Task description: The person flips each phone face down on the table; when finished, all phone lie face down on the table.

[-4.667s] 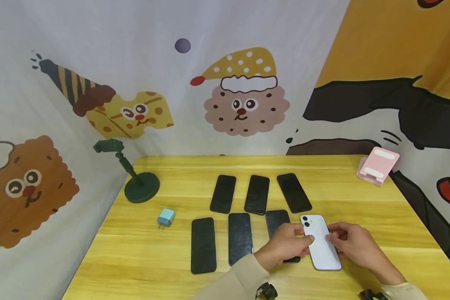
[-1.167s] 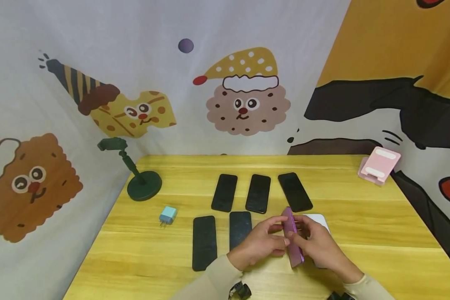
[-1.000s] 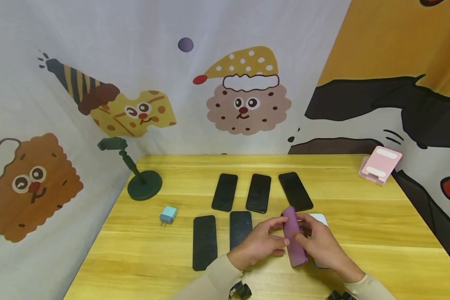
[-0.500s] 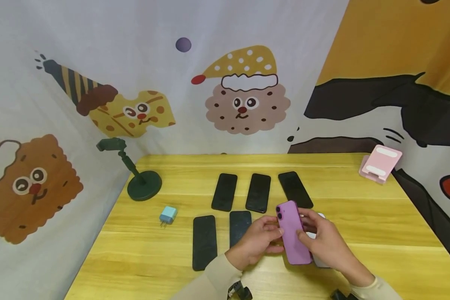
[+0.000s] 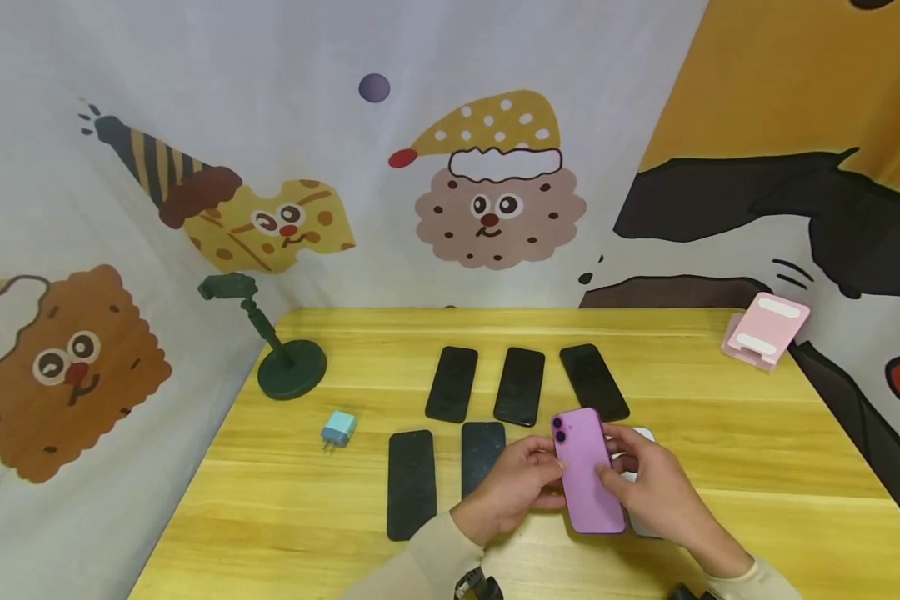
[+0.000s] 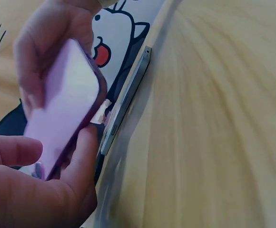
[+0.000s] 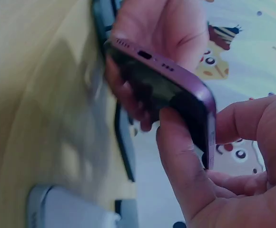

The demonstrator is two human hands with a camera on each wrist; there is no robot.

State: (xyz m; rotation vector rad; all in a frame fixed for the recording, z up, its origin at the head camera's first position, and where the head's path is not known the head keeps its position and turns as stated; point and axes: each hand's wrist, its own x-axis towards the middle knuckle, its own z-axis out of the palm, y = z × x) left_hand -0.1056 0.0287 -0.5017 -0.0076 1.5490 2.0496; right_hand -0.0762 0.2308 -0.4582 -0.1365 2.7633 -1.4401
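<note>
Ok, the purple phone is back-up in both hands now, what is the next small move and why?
Probably lower the purple phone flat onto the yellow wooden table, left of the white phone. Both the left hand and the right hand pinch its long edges, it is already camera side up above that spot, and the white phone beside it lies face down, so it would sit alongside.

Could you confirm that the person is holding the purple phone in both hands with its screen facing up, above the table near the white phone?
Not quite: the purple phone is held back side up, its camera lenses facing the head camera, which shows this. The rest holds: the left hand and the right hand both grip it above the table, near the white phone.
</note>
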